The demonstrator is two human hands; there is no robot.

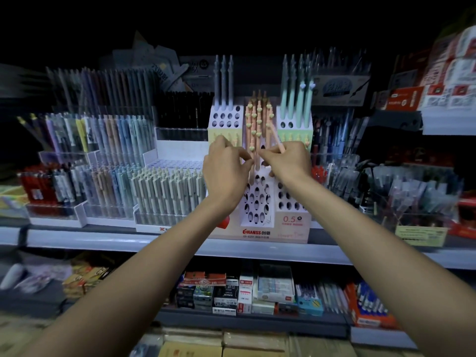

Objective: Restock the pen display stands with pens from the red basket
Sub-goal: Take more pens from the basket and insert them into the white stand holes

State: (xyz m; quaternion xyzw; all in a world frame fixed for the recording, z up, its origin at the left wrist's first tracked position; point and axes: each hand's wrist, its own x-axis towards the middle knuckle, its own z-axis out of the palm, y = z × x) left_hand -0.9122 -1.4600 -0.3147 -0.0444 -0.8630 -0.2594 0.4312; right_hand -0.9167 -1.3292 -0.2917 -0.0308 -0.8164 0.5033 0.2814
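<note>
A white stepped pen display stand (257, 202) with many round holes sits on the middle shelf. Its centre column holds peach pens with heart tops (257, 119); blue-grey pens (223, 81) stand at its back left and mint pens (298, 99) at its back right. My left hand (226, 168) is pinched on the lower end of a peach pen at the centre column. My right hand (288, 158) grips a tilted peach pen (277, 140) and its fingertips meet the left hand's. The red basket is out of view.
Clear trays of grey, pastel and red pens (108, 176) fill the shelf to the left. Cups of pens (401, 191) crowd the right. The shelf edge (154, 240) runs below; boxed stationery (247, 292) lies on the lower shelf.
</note>
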